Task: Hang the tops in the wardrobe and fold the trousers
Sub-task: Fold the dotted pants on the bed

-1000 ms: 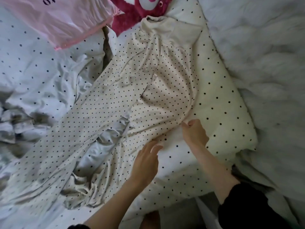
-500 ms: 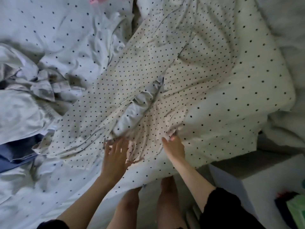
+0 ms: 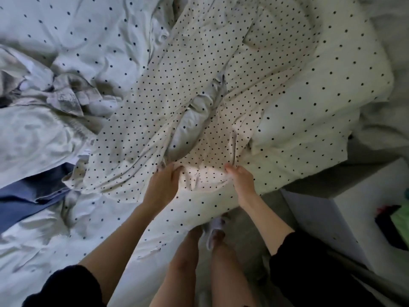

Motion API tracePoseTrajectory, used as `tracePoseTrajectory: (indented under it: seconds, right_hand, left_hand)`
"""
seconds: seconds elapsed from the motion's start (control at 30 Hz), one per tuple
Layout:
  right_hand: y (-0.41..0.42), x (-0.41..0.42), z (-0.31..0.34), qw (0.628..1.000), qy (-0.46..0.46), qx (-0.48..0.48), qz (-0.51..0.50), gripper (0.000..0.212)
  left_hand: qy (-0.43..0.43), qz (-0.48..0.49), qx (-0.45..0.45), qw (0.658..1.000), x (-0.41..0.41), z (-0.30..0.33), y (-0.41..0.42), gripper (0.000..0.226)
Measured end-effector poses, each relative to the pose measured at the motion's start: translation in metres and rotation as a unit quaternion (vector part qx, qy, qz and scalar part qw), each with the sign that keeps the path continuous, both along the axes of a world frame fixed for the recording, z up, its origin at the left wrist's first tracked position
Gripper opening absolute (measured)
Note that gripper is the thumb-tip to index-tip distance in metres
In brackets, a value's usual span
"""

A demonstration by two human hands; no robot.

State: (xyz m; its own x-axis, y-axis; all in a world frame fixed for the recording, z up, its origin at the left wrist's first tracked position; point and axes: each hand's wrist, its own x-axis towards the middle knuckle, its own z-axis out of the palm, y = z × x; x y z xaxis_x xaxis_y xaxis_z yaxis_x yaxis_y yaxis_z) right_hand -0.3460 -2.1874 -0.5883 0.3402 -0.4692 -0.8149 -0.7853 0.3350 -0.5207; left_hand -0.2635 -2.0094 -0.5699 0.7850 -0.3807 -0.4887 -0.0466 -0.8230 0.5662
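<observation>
- Dotted trousers (image 3: 177,89) lie spread on the bed (image 3: 321,96), legs running from 12 o'clock down to the near edge at 6.
- Left hand (image 3: 162,187) grasps one leg's hem, fingers curled into the cloth.
- Right hand (image 3: 240,180) grips the other hem at about 5 o'clock; looks like a pinch, fingertips partly hidden by fabric.
- A fold of pale sheet (image 3: 194,122) bunches up between the two legs.
- Blue garment (image 3: 28,198) at 9 o'clock, partly under crumpled white clothes (image 3: 44,120).
- White cabinet (image 3: 345,220) at 4 o'clock beside the bed.
</observation>
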Motion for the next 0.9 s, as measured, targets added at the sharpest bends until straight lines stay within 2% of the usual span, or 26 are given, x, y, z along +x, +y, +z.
tracePoseTrajectory:
  seconds: [0.1, 0.2, 0.3, 0.43, 0.53, 0.7, 0.8, 0.9]
  right_hand:
    - [0.004, -0.013, 0.011, 1.0, -0.025, 0.006, -0.005, 0.02]
    - [0.006, -0.03, 0.023, 0.998, -0.046, 0.041, -0.012, 0.031]
    - [0.006, -0.048, 0.027, 0.998, -0.046, 0.05, 0.018, 0.041]
    - [0.005, -0.083, 0.041, 0.992, -0.034, 0.095, 0.081, 0.039]
    - [0.006, -0.109, 0.047, 0.981, -0.041, 0.108, 0.156, 0.054]
    - [0.017, -0.147, 0.051, 0.975, -0.077, 0.108, 0.176, 0.036]
    - [0.025, -0.162, 0.049, 0.976, -0.07, 0.105, 0.176, 0.037]
    - [0.036, -0.177, 0.035, 0.978, -0.049, 0.09, 0.18, 0.039]
  left_hand:
    - [0.058, 0.001, -0.017, 0.998, -0.009, 0.016, 0.012, 0.018]
    - [0.112, -0.039, 0.021, 0.993, -0.026, 0.026, 0.026, 0.029]
    - [0.148, -0.075, 0.057, 0.985, -0.036, 0.03, 0.039, 0.022]
    - [0.206, -0.074, 0.073, 0.973, -0.056, 0.041, 0.054, 0.036]
    - [0.207, -0.05, 0.076, 0.974, -0.07, 0.043, 0.064, 0.033]
    - [0.149, -0.001, 0.099, 0.984, -0.096, 0.039, 0.083, 0.026]
    - [0.151, 0.048, 0.077, 0.984, -0.101, 0.033, 0.093, 0.026]
    - [0.162, 0.049, 0.048, 0.984, -0.103, 0.027, 0.103, 0.021]
